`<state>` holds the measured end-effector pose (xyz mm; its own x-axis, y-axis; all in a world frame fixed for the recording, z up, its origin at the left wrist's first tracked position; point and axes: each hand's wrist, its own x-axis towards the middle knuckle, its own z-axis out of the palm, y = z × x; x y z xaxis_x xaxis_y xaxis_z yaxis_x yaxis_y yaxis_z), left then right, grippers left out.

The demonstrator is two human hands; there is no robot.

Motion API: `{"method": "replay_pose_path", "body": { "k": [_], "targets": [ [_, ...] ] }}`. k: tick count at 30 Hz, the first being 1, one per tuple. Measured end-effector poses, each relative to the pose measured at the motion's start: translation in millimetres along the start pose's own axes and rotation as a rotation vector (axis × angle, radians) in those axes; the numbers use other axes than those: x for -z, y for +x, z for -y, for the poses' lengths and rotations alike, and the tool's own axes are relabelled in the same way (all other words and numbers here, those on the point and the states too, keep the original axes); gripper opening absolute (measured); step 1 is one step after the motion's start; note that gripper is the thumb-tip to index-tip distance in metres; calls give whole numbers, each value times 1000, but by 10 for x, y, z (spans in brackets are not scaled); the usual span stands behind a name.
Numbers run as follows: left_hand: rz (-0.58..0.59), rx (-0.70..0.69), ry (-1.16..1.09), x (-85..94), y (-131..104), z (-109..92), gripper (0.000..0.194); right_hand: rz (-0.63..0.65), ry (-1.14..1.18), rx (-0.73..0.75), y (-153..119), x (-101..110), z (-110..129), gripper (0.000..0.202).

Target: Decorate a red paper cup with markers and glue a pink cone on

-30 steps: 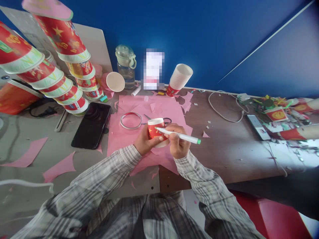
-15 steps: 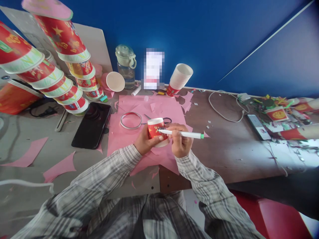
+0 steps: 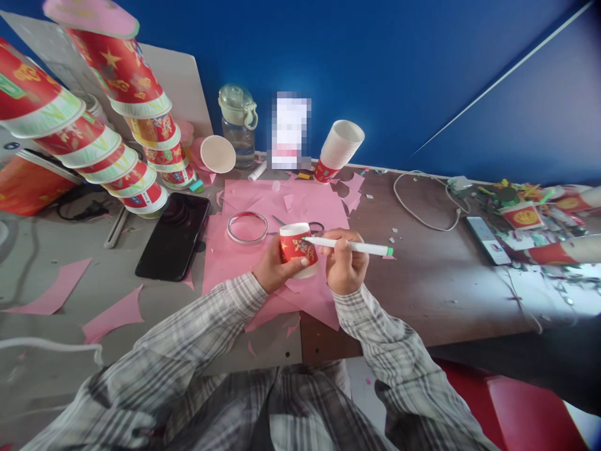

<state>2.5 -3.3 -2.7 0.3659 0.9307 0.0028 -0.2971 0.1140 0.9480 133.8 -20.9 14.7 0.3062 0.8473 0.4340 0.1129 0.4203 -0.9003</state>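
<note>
My left hand (image 3: 273,266) is closed around a red paper cup (image 3: 297,245) with gold patterns and a white rim, held tilted above pink paper (image 3: 323,210). Between the fingers of my right hand (image 3: 346,266) is a white marker (image 3: 364,248) with a green end. Its green tip points left and meets the cup's upper side; whether it touches I cannot tell. Behind the cup lie scissors (image 3: 316,227), partly hidden by it. A roll of tape (image 3: 247,227) rests on the paper to the left.
Towers of stacked paper cups (image 3: 159,131) rise at the left, near a black phone (image 3: 173,238). A water bottle (image 3: 238,128) and a cup stack (image 3: 339,150) stand at the back. Rightward lie a white cable (image 3: 422,219), another phone (image 3: 487,240) and craft clutter (image 3: 521,216).
My right hand has shifted slightly right and up, drawing the marker back across the cup so more of its pattern shows. The left hand with the cup has hardly moved.
</note>
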Motion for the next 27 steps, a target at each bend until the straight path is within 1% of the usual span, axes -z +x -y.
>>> {"method": "replay_pose_path", "body": {
  "k": [4, 6, 8, 11, 14, 16, 18, 20, 24, 27],
  "targets": [
    [-3, -40, -17, -14, -7, -13, 65, 109, -90, 121, -41, 4, 11, 25],
    [-6, -42, -20, -15, -7, -16, 64, 127, -123, 145, -42, 9, 25, 23],
    [-2, -32, -17, -10, -6, -9, 64, 107, -146, 119, -30, 16, 30, 22],
    [-5, 1, -3, 4, -2, 17, 69, 12, -123, 19, 5, 21, 11, 22],
    [-19, 22, -1, 12, -1, 40, 71, -80, -9, -88, 50, 9, -15, 21],
    [-22, 26, -5, 13, -2, 47, 71, -102, 76, -124, 73, -5, -22, 21],
    [-21, 27, 1, 15, -3, 51, 70, -97, 134, -129, 81, -17, -20, 20],
    [-20, 20, 14, 19, -4, 56, 71, -70, 146, -113, 74, -24, -17, 20],
    [-24, -1, 24, 23, -4, 54, 71, -22, 69, -73, 30, -15, -16, 22],
    [-16, 0, 2, 8, -4, 30, 68, -6, 31, -86, 1, -2, -7, 23]
  ]
}}
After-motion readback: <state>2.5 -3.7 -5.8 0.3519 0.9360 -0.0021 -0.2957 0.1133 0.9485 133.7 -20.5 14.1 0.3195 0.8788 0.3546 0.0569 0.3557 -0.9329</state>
